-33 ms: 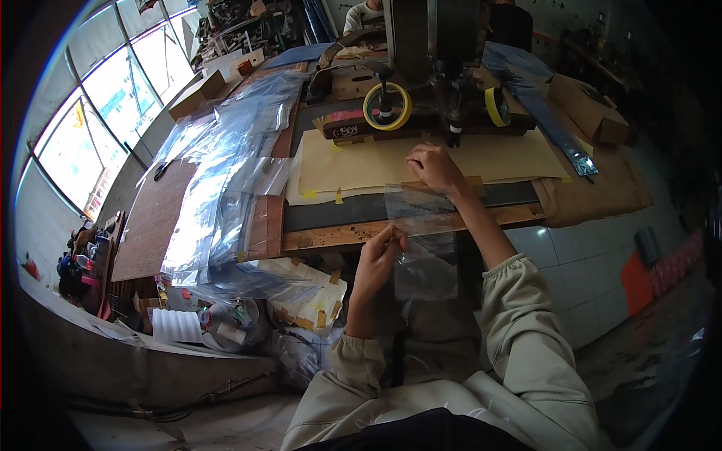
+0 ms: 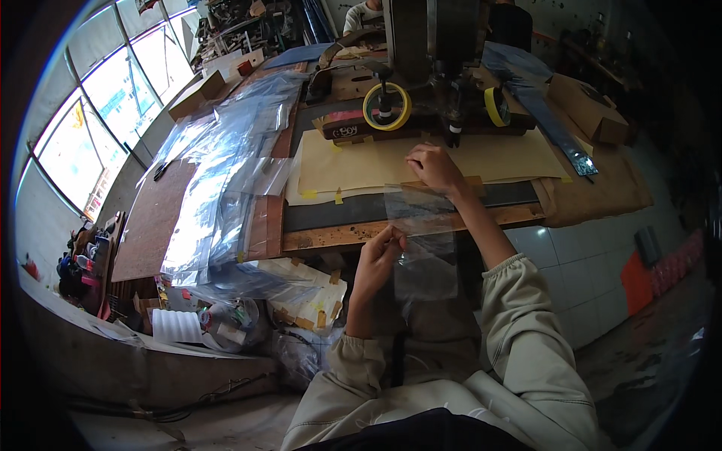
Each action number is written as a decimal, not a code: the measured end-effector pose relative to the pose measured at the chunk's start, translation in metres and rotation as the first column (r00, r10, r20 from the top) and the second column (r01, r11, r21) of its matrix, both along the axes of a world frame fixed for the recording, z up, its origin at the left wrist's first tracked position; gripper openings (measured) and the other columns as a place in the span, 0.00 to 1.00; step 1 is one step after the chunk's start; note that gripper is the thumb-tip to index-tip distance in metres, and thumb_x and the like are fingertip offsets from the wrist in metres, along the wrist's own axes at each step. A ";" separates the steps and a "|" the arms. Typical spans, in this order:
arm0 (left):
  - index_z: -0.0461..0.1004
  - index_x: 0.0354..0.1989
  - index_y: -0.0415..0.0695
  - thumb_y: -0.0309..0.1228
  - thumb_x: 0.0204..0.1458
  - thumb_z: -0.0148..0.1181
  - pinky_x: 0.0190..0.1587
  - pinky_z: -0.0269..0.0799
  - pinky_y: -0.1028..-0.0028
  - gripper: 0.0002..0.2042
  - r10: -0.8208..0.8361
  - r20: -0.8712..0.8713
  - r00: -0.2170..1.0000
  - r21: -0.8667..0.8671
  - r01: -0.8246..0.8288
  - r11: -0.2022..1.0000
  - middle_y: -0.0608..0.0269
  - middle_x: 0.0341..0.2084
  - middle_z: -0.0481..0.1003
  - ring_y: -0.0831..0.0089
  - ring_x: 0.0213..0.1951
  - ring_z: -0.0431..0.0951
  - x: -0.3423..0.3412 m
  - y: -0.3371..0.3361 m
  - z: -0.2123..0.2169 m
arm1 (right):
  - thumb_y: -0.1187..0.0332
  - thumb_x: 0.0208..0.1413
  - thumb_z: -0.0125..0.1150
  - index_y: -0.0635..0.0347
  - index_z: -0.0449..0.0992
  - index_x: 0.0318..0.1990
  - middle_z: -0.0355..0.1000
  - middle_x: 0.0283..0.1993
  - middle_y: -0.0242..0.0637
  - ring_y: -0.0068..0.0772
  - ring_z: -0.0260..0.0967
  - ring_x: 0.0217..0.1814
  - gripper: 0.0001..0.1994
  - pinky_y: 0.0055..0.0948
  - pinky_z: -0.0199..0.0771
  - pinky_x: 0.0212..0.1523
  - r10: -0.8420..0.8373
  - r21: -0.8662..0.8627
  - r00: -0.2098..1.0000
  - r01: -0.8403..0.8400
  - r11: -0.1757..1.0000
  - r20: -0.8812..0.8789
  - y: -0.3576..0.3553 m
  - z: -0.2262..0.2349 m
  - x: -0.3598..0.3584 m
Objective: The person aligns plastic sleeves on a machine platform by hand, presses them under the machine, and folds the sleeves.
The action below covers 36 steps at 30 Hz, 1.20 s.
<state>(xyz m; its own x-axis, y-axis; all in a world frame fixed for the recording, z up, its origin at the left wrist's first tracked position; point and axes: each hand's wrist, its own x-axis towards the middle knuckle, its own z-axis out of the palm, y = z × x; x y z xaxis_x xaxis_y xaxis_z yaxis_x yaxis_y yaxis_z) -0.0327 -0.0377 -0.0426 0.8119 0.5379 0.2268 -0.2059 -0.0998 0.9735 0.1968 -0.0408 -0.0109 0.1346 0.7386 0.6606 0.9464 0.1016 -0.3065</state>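
Note:
A clear plastic sheet [image 2: 426, 274] hangs over the table's front edge, its upper end lying on the work surface. My left hand [image 2: 378, 254] pinches the sheet's left edge, thumb against fingers, just in front of the wooden edge. My right hand [image 2: 435, 167] is closed, with its fingers curled above the tan board [image 2: 511, 154] on the press bed. What those fingers hold, if anything, is hidden. Right behind this hand is the press's dark bar [image 2: 481, 126], with yellow tape rolls [image 2: 407, 113] on the machine above it.
Many clear plastic sheets [image 2: 218, 173] spread over the left side of the table. Cardboard boxes [image 2: 590, 109] stand at the right, and brown paper [image 2: 602, 188] drapes over that corner. The press column [image 2: 410, 45] rises in the middle. Beyond it, a person [image 2: 362, 16] is partly visible.

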 end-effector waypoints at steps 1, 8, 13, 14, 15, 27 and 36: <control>0.64 0.25 0.41 0.19 0.48 0.41 0.35 0.54 0.85 0.05 0.001 -0.001 1.000 0.000 -0.001 1.000 0.73 0.23 0.62 0.85 0.29 0.60 0.001 0.000 -0.001 | 0.75 0.44 0.56 0.65 0.76 0.27 0.72 0.30 0.42 0.41 0.69 0.36 0.05 0.32 0.69 0.40 -0.003 0.002 1.000 0.003 1.000 0.010 0.001 -0.001 0.000; 0.66 0.29 0.39 0.18 0.53 0.41 0.31 0.57 0.86 0.06 0.059 0.115 0.992 0.022 -0.062 0.998 0.72 0.24 0.65 0.87 0.26 0.60 -0.001 -0.012 -0.004 | 0.75 0.43 0.56 0.65 0.76 0.26 0.72 0.30 0.42 0.41 0.69 0.36 0.04 0.32 0.70 0.39 -0.008 -0.019 1.000 0.008 1.000 0.006 -0.003 0.002 0.000; 0.65 0.30 0.38 0.18 0.53 0.41 0.38 0.59 0.84 0.05 0.100 0.168 0.981 -0.094 -0.085 0.992 0.70 0.26 0.66 0.86 0.31 0.63 0.000 -0.017 -0.002 | 0.70 0.45 0.56 0.65 0.76 0.29 0.73 0.33 0.43 0.42 0.69 0.38 0.07 0.33 0.69 0.42 -0.032 -0.037 0.999 0.033 0.999 0.033 -0.005 0.004 -0.006; 0.65 0.30 0.38 0.18 0.53 0.41 0.38 0.59 0.84 0.05 0.102 0.192 0.976 -0.081 -0.087 0.993 0.70 0.26 0.66 0.85 0.31 0.63 0.001 -0.017 0.002 | 0.70 0.45 0.56 0.65 0.76 0.29 0.73 0.33 0.43 0.42 0.69 0.38 0.07 0.33 0.69 0.42 -0.033 -0.049 0.999 0.034 0.998 0.028 -0.005 0.003 -0.006; 0.65 0.30 0.38 0.18 0.53 0.40 0.38 0.59 0.84 0.06 0.108 0.214 0.971 -0.069 -0.095 0.993 0.70 0.27 0.66 0.85 0.32 0.63 0.002 -0.018 0.006 | 0.67 0.46 0.56 0.65 0.76 0.31 0.73 0.35 0.44 0.42 0.69 0.40 0.10 0.32 0.68 0.44 -0.040 -0.029 0.999 0.040 0.999 0.018 -0.004 0.002 -0.006; 0.67 0.30 0.38 0.18 0.52 0.42 0.34 0.58 0.86 0.06 0.106 0.257 0.961 -0.059 -0.094 0.994 0.71 0.26 0.67 0.86 0.29 0.63 0.005 -0.013 0.022 | 0.58 0.48 0.56 0.62 0.75 0.41 0.71 0.44 0.45 0.41 0.68 0.48 0.18 0.30 0.65 0.51 -0.017 -0.169 0.984 -0.013 0.986 -0.180 -0.010 0.015 -0.009; 0.67 0.29 0.37 0.17 0.49 0.41 0.31 0.58 0.87 0.07 0.088 0.253 0.963 -0.032 -0.083 0.996 0.70 0.25 0.68 0.88 0.28 0.64 0.005 -0.015 0.031 | 0.54 0.47 0.57 0.60 0.72 0.46 0.67 0.52 0.42 0.37 0.62 0.56 0.23 0.30 0.58 0.56 -0.008 -0.286 0.968 -0.066 0.956 -0.250 -0.011 0.021 -0.006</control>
